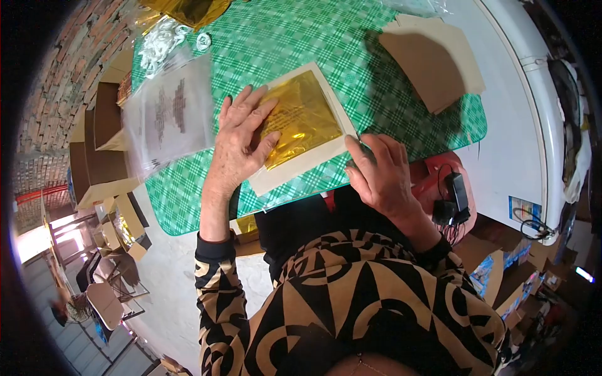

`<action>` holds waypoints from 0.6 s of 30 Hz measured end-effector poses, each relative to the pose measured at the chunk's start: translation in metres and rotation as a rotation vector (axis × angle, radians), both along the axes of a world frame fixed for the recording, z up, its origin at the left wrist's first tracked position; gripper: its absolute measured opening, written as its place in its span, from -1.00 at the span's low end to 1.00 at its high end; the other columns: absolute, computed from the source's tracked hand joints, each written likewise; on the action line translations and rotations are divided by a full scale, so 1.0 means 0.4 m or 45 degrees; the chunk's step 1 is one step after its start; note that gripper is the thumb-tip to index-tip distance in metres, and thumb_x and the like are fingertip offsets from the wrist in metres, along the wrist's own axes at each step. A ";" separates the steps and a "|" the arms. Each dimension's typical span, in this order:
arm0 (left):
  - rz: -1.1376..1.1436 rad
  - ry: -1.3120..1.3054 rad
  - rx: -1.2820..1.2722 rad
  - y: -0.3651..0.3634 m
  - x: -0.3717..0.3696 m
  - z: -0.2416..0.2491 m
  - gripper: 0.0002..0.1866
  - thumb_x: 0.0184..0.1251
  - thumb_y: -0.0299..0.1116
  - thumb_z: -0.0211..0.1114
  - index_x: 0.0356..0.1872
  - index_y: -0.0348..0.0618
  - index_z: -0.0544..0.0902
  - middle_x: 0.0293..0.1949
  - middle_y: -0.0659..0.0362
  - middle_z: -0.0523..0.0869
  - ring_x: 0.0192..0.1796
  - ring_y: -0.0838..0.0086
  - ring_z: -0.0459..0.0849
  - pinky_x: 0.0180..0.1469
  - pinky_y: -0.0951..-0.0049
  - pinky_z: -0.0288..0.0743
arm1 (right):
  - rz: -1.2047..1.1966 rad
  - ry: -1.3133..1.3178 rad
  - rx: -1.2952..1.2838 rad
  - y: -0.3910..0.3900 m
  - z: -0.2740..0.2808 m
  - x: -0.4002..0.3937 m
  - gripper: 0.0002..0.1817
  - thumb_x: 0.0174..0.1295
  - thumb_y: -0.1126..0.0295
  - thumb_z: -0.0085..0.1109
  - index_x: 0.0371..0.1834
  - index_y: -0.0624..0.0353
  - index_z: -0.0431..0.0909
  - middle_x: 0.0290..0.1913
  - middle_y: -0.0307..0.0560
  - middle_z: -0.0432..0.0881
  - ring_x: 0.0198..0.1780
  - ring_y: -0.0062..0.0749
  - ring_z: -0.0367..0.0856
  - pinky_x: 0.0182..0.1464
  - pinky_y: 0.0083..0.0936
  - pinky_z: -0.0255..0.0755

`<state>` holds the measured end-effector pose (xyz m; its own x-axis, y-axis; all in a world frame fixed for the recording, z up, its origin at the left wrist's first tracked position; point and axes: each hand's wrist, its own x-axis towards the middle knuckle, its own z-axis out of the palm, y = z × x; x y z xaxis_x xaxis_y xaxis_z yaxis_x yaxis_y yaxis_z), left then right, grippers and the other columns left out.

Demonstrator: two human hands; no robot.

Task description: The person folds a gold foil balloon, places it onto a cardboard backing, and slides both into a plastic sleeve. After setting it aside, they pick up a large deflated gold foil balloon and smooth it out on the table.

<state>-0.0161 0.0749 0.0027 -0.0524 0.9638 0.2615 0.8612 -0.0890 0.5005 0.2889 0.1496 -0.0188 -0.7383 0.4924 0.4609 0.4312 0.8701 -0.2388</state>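
A shiny gold foil packet point(304, 116) with faint dark print lies on a pale cardboard sheet point(274, 180) near the table's front edge. My left hand point(241, 135) rests on the left side of the packet, fingers stretched out and thumb apart. At the sheet's right corner is my right hand point(379, 169), its fingers curled and the index finger and thumb closed on the sheet's edge. The palm side of this hand is hidden.
The table has a green checked cloth point(251, 50). On it lie clear printed plastic bags point(169, 119), a white stringy bundle point(163, 44), more gold foil point(191, 9) and brown cardboard sheets point(433, 59). A red stool point(464, 207) with black adapters stands at the right.
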 end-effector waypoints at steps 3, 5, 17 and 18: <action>-0.002 0.029 0.010 0.001 0.002 -0.001 -0.37 0.27 -0.34 0.50 0.43 -0.04 0.64 0.56 0.05 0.51 0.66 -0.01 0.32 0.72 -0.18 -0.07 | -0.072 -0.047 -0.005 -0.015 0.012 -0.015 -0.31 0.13 0.28 0.50 0.39 0.16 0.60 0.23 0.00 0.54 0.23 -0.08 0.50 0.16 -0.11 0.41; -0.006 0.047 0.006 0.001 0.002 -0.002 -0.36 0.27 -0.34 0.50 0.43 -0.03 0.64 0.56 0.05 0.50 0.66 -0.01 0.32 0.72 -0.18 -0.07 | -0.113 -0.079 -0.023 -0.025 0.026 -0.022 -0.34 0.13 0.30 0.48 0.37 0.16 0.63 0.23 0.01 0.55 0.24 -0.07 0.51 0.15 -0.11 0.39; 0.034 -0.139 0.087 -0.004 0.004 0.006 -0.38 0.30 -0.34 0.48 0.42 -0.08 0.62 0.59 -0.02 0.44 0.68 -0.14 0.23 0.69 -0.16 0.07 | -0.005 0.245 -0.018 0.010 0.026 -0.008 -0.61 0.20 0.49 0.39 0.12 0.21 0.62 0.18 0.05 0.58 0.20 0.04 0.58 0.20 -0.05 0.51; 0.051 -0.200 0.104 -0.008 0.003 0.007 -0.39 0.34 -0.35 0.46 0.44 -0.09 0.61 0.60 -0.05 0.43 0.70 -0.12 0.20 0.69 -0.13 0.07 | -0.009 0.219 -0.028 0.021 0.031 -0.014 -0.61 0.20 0.50 0.39 0.13 0.21 0.62 0.18 0.04 0.58 0.20 0.04 0.58 0.20 -0.05 0.51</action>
<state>-0.0150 0.0717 0.0055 -0.1366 0.9360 0.3245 0.7766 -0.1021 0.6216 0.2833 0.1578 -0.0064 -0.6459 0.5088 0.5692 0.3884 0.8608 -0.3288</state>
